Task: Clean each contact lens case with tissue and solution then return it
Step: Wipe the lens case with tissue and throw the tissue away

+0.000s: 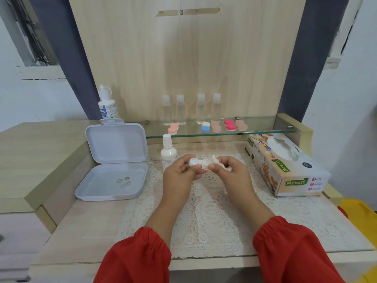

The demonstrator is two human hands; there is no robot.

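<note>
White lens case (196, 162) lay crosswise between both hands above the lace mat: left hand (180, 176) gripped its left end, right hand (228, 174) pinched tissue (216, 160) against its right well.

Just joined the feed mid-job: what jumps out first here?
The two hands at centre over the lace mat: the left hand holds a white lens case while the right hand presses a tissue wad to it. Behind them, coloured cases line the glass shelf; an open white box sits left.
</note>
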